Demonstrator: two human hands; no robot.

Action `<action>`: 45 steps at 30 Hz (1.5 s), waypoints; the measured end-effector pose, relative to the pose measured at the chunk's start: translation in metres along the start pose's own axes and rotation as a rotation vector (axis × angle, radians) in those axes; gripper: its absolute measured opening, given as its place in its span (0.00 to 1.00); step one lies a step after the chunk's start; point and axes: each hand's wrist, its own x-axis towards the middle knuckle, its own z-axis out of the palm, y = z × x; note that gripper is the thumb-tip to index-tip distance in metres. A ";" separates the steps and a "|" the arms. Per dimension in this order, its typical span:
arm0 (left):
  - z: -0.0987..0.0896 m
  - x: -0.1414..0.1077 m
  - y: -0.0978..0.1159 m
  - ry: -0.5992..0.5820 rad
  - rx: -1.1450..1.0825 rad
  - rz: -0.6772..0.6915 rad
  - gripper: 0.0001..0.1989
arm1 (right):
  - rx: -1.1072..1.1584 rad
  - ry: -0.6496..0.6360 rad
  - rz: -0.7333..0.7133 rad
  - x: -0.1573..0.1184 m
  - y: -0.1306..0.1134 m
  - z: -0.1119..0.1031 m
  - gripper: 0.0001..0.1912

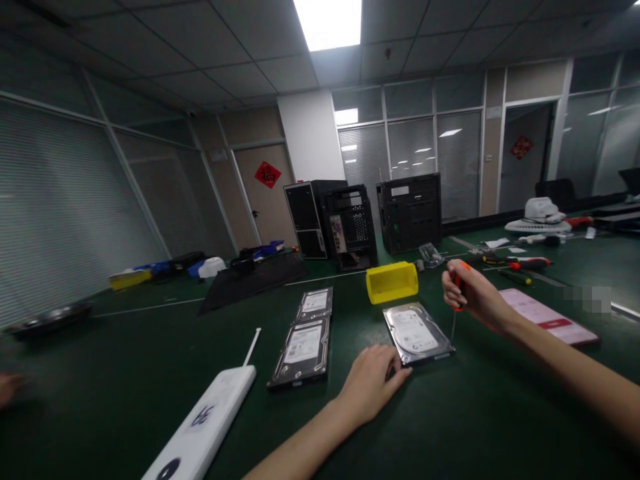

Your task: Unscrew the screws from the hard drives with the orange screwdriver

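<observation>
A silver hard drive with a white label lies flat on the green table in front of me. My left hand holds its near left corner, thumb along the front edge and fingers at the side. In my right hand is a screwdriver with an orange and black handle, gripped upright. Its thin shaft points down to the drive's right corner; whether the tip sits in a screw is too small to tell. Left of my left hand, two more hard drives, a near one and a far one, lie in line.
A yellow bin stands behind the drive. Computer cases stand farther back. On the right are a pink clipboard-like board and hand tools. A long white device lies front left. Another person's hand shows at the left edge.
</observation>
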 end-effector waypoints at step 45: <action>0.001 0.001 0.001 0.028 0.050 0.014 0.11 | 0.104 0.104 -0.101 0.002 0.003 0.000 0.12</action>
